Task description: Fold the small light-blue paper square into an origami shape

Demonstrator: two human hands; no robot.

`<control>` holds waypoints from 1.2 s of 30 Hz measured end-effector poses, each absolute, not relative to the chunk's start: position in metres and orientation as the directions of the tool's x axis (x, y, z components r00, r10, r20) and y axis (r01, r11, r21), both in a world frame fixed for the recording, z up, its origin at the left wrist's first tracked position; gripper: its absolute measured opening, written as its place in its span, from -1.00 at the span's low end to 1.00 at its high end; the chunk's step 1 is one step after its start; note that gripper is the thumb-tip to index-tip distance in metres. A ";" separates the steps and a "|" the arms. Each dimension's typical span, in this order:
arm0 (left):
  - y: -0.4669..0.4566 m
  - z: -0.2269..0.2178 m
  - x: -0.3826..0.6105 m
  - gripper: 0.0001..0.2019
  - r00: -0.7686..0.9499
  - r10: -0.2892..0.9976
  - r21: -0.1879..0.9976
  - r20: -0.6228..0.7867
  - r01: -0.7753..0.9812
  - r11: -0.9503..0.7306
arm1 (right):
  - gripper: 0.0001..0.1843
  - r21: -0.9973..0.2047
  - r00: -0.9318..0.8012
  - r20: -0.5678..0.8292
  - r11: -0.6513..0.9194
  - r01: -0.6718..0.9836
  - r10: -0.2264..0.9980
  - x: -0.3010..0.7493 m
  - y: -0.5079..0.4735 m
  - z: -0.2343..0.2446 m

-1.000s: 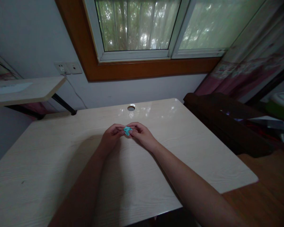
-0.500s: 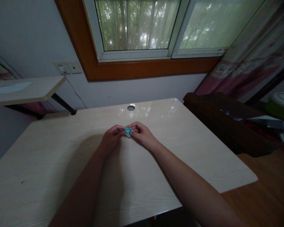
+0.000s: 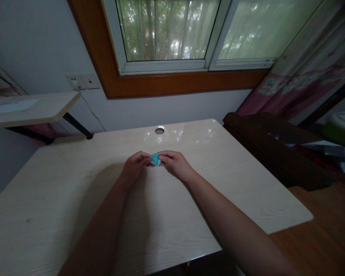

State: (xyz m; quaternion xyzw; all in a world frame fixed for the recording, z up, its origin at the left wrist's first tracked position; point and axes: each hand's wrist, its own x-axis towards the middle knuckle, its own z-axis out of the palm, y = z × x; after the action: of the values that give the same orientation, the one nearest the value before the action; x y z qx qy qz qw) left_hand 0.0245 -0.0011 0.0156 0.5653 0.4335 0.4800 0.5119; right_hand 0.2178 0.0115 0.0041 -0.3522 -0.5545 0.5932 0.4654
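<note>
A small piece of folded turquoise paper (image 3: 155, 159) is pinched between my two hands, over the middle of the pale wood-grain table (image 3: 103, 214). My left hand (image 3: 135, 165) grips its left side with thumb and fingers. On the right side, my right hand (image 3: 176, 163) holds it the same way, thumb in front. Crease lines and a pointed lower end show on the paper. Its back and the fingertips behind it are hidden.
Behind my hands, a round cable hole (image 3: 159, 131) sits near the table's far edge. A raised shelf (image 3: 31, 111) on black legs stands at the left. Dark brown furniture (image 3: 264, 149) borders the right side. A window (image 3: 166, 34) is set in the wall ahead.
The paper now shows a flatter, wider, diamond-like face where it looked narrower and irregular before. My right fingers have straightened and lowered slightly; the left hand stays nearly in place.
</note>
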 end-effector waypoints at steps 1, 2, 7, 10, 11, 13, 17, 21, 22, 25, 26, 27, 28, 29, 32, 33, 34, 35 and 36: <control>-0.001 0.015 0.024 -0.77 0.166 0.981 0.995 0.099 0.002 -0.101 | -0.73 -0.987 -0.317 0.096 0.049 -0.154 0.944 0.218 0.012 0.004; -0.001 0.014 0.024 -0.77 0.169 0.980 0.995 0.101 0.008 -0.103 | -0.73 -0.988 -0.317 0.091 0.045 -0.150 0.944 0.218 0.012 0.004; -0.001 0.013 0.024 -0.79 0.186 0.977 0.995 0.103 -0.007 -0.103 | -0.73 -0.984 -0.314 0.057 0.001 -0.176 0.948 0.217 0.012 0.003; -0.001 0.011 0.025 -0.78 0.192 0.974 0.993 0.117 -0.007 -0.118 | -0.71 -0.979 -0.319 0.042 -0.024 -0.201 0.947 0.216 0.013 0.002; -0.001 0.010 0.025 -0.78 0.197 0.972 0.992 0.125 -0.002 -0.127 | -0.71 -0.977 -0.323 0.041 -0.029 -0.210 0.945 0.216 0.013 0.002; 0.000 0.006 0.025 -0.78 0.205 0.968 0.989 0.145 0.007 -0.150 | -0.70 -0.973 -0.318 0.048 -0.027 -0.228 0.947 0.215 0.012 0.003; 0.000 0.003 0.026 -0.76 0.207 0.963 0.978 0.173 0.076 -0.193 | -0.62 -0.966 -0.274 0.081 0.008 -0.257 0.958 0.214 0.011 0.007; -0.004 0.006 0.027 -0.76 0.209 0.958 0.956 0.194 0.180 -0.233 | -0.63 -0.979 -0.279 0.109 0.054 -0.198 0.954 0.213 0.009 0.007; -0.005 0.007 0.027 -0.77 0.209 0.958 0.949 0.198 0.204 -0.241 | -0.65 -0.981 -0.284 0.114 0.063 -0.184 0.952 0.213 0.009 0.007; -0.006 0.010 0.028 -0.80 0.209 0.956 0.929 0.207 0.266 -0.259 | -0.70 -0.985 -0.309 0.119 0.072 -0.159 0.944 0.213 0.009 0.003; -0.006 0.010 0.029 -0.80 0.207 0.955 0.921 0.212 0.286 -0.266 | -0.71 -0.986 -0.317 0.117 0.074 -0.147 0.941 0.213 0.008 0.002; -0.007 0.010 0.029 -0.81 0.208 0.954 0.912 0.218 0.304 -0.275 | -0.71 -0.988 -0.324 0.115 0.075 -0.134 0.939 0.213 0.008 0.002; -0.007 0.011 0.029 -0.81 0.208 0.952 0.904 0.225 0.320 -0.284 | -0.71 -0.990 -0.326 0.112 0.076 -0.121 0.939 0.213 0.008 0.002; -0.007 0.011 0.029 -0.82 0.207 0.950 0.897 0.232 0.332 -0.292 | -0.71 -0.991 -0.325 0.109 0.077 -0.109 0.939 0.213 0.007 0.002; -0.007 0.011 0.030 -0.84 0.199 0.949 0.883 0.244 0.360 -0.302 | -0.70 -0.993 -0.320 0.108 0.089 -0.076 0.941 0.212 0.006 0.003; -0.007 0.011 0.030 -0.84 0.196 0.950 0.880 0.244 0.367 -0.302 | -0.71 -0.994 -0.315 0.110 0.097 -0.057 0.943 0.212 0.005 0.003; -0.008 0.010 0.030 -0.85 0.196 0.950 0.878 0.243 0.373 -0.301 | -0.72 -0.993 -0.305 0.117 0.112 -0.033 0.945 0.212 0.005 0.003; -0.008 0.010 0.031 -0.86 0.196 0.951 0.877 0.240 0.377 -0.299 | -0.74 -0.991 -0.287 0.128 0.133 -0.003 0.949 0.212 0.005 0.003; -0.008 0.010 0.031 -0.86 0.194 0.952 0.877 0.239 0.378 -0.297 | -0.76 -0.987 -0.265 0.147 0.160 0.030 0.953 0.213 0.005 0.003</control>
State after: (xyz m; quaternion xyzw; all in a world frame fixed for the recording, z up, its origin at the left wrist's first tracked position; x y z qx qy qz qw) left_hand 0.0307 -0.0079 0.0101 0.6907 0.4813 0.4141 0.3462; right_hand 0.2128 0.0049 0.0030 -0.4018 -0.6115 0.5084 0.4540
